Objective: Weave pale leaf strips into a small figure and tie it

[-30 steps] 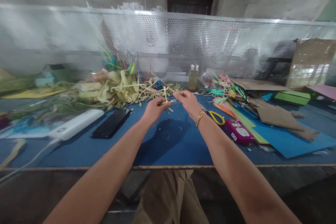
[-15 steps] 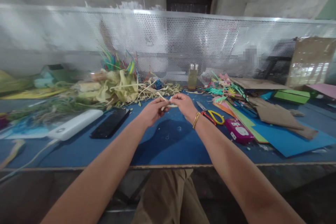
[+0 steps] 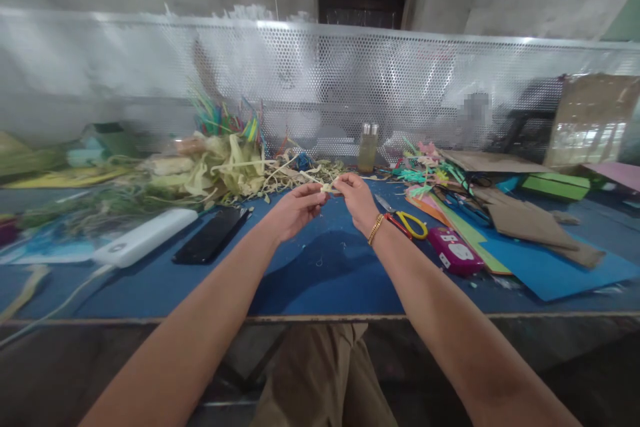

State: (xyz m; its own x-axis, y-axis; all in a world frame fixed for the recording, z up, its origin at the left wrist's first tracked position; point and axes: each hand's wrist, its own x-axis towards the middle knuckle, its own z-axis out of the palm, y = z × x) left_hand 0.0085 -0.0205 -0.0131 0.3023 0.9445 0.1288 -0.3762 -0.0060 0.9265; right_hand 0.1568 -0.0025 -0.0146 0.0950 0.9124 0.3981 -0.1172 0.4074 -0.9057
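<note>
Head view: A person's two bare hands meet over a blue surface; clock directions count from them, twelve o'clock straight ahead.
Pale strip: Between the hands, raised off the surface, is a thin, light yellow-green strip, apparently bent or folded; exact shape too small to tell.
Left hand: The left hand pinches the strip between thumb and fingers.
Right hand: The right hand, a gold chain bracelet at its wrist, has its fingertips closed on the strip's other side.
Step in hand: Judging by the close double pinch, the strip is being shaped by fingertip; the next move calls for a light, steady grip, since such thin stuff could slip or split.
Husk pile: Between nine and ten o'clock, crinkled, leaf-like pale husks lie in a loose heap.
Phone and white device: Toward eight, a flat, glossy black phone, then a smooth, rounded white device with a cable.
Scissors: Between three and four, scissors with red and yellow handles.
Purple case: Beyond the scissors, a small, rounded, shiny purple case.
Blue sheet: Past the case, a flat, stiff-looking blue sheet.
Bottle: Between one and two, an upright clear bottle of yellowish liquid.
Mesh panel: At twelve, perforated grey metal.
</note>
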